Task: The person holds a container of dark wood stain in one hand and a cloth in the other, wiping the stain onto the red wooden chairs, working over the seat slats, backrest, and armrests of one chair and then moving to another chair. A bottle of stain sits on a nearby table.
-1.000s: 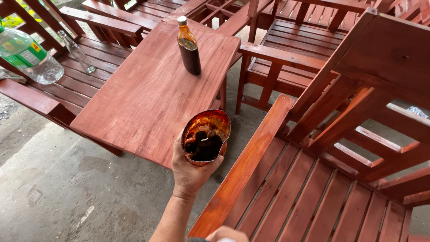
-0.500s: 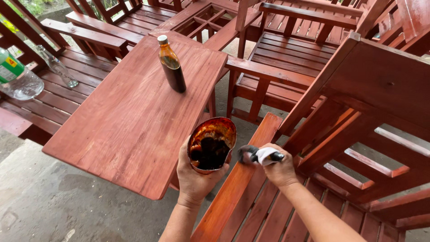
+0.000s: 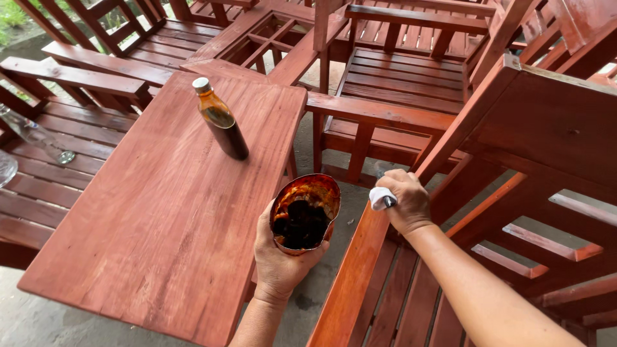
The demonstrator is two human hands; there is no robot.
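1. Between the red-brown wooden table and the reddish slatted wooden bench, the left hand cups an open, stain-smeared metal can of dark liquid, upright so nothing spills.
2. Right hand, closed around a small white cloth wad, rests over the bench armrest.
3. Amber glass bottle with dark liquid stands upright on the table, apart from both hands.

Red-brown plank surface, stained, grain lengthwise. On it: one brown glass bottle w/ metal cap, upright, nr far end. Bare concrete floor below.
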